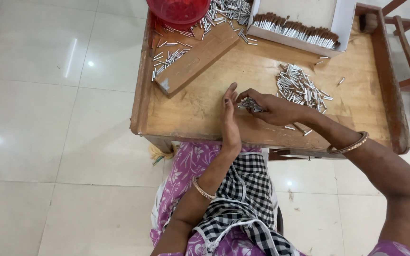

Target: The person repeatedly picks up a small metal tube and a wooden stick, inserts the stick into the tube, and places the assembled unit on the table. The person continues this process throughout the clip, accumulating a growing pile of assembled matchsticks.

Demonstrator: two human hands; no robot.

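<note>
My right hand (274,108) is closed around a small bundle of thin silver metal tubes (249,105) just above the wooden table (200,111). My left hand (230,117) stands on edge beside it, fingers straight, its palm against the ends of the bundle. A loose pile of the same silver tubes (300,86) lies on the table just beyond my right hand. A few stray tubes (290,127) lie under my right wrist.
A white box (340,21) at the back holds a row of brown-tipped tubes (295,29). A wooden block (198,59) lies diagonally at the left, with more tubes (167,57) scattered beside it and a red bowl (179,9) behind. A raised rim edges the table.
</note>
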